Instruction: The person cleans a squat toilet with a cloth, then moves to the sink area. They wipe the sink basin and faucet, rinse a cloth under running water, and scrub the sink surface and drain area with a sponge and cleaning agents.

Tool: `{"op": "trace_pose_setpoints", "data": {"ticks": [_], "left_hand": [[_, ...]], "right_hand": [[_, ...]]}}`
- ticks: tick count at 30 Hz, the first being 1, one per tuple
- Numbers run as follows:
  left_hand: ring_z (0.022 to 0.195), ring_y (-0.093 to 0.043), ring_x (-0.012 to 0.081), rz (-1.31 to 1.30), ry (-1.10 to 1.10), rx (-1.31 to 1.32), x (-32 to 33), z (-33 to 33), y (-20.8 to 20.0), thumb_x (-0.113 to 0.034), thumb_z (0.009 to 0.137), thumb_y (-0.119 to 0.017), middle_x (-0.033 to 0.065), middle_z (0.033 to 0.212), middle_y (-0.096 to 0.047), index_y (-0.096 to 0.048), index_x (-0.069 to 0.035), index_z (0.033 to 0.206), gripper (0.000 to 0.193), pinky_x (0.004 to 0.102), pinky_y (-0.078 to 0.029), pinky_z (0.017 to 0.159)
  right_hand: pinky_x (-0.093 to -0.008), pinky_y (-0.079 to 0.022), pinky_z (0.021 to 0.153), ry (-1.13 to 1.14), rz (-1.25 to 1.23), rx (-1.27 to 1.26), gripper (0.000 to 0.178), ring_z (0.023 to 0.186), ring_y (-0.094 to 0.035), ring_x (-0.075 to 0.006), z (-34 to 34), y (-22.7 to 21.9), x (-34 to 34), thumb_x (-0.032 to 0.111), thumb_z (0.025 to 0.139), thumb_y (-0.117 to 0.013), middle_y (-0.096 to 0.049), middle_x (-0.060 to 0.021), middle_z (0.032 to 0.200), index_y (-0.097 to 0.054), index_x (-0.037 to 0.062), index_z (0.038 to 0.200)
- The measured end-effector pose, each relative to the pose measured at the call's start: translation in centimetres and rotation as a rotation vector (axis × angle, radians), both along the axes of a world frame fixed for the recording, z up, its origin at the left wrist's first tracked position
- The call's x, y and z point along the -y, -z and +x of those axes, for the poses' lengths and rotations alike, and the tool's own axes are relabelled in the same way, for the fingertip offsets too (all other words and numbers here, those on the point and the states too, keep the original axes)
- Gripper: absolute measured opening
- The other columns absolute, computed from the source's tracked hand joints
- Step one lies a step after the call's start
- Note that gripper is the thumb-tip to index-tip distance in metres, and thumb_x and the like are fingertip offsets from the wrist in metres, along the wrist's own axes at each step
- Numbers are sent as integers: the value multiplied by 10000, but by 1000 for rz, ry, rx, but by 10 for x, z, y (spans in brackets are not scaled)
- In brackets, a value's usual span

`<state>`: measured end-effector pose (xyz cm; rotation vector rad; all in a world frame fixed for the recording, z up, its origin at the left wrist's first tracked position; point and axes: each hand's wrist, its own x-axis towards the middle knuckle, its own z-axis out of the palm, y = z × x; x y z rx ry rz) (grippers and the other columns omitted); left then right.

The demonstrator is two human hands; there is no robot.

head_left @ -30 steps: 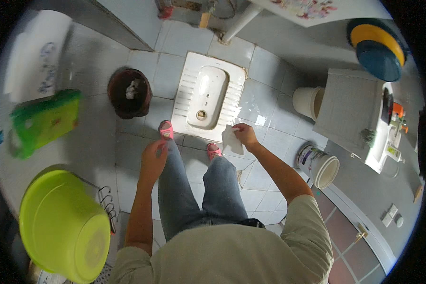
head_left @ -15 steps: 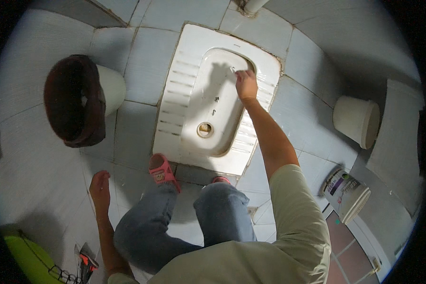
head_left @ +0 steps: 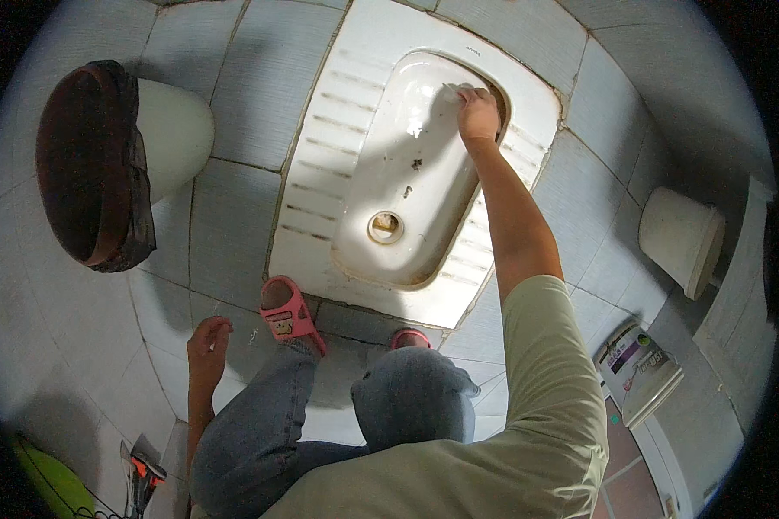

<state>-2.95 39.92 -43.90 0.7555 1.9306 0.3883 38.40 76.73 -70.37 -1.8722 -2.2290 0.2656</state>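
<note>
Head view: the right hand (head_left: pixel 479 114) pinches paper (head_left: pixel 452 91) — probably light, soft, tearing if wet, best gripped bunched — while the left hand (head_left: pixel 209 337) hangs loosely curled, empty.

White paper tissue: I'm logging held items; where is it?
In the head view's upper half, right of centre, the white paper tissue is in the right hand, over the white ceramic squat toilet.
</note>
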Motion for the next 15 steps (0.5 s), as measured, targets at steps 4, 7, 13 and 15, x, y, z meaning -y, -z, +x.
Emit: {"op": "trace_pose_setpoints", "data": {"ticks": [4,7,13,15], "left_hand": [[828,-554,123,-16,99,29,-19,15,-6,-55,868,-514,60,873,-589,-559,3,959,116,243,-433,752],[824,-545,123,-63,73,81,-22,24,-7,-43,871,-498,54,871,-583,-557,1,954,110,245,-429,756],[841,-550,127,9,112,120,-32,31,-1,-57,883,-486,61,886,-586,-542,11,981,133,248,-431,770],[851,-555,128,10,158,100,-36,34,-2,-65,886,-486,67,896,-590,-540,14,995,145,250,-434,777]], "right_hand": [[-373,-419,844,-68,-5,1,214,957,-514,-298,-9,18,16,106,768,-513,-590,-134,985,-635,77,942],[-373,-435,816,-193,3,-119,186,889,-551,-306,-28,3,38,50,749,-532,-616,-148,915,-649,36,893],[-387,-455,783,-199,-205,-386,151,827,-569,-328,-46,-16,84,21,721,-548,-624,-165,864,-654,10,828],[-394,-446,789,-231,-238,-425,135,833,-564,-324,-47,-17,95,37,715,-557,-625,-164,839,-658,21,802]]}}
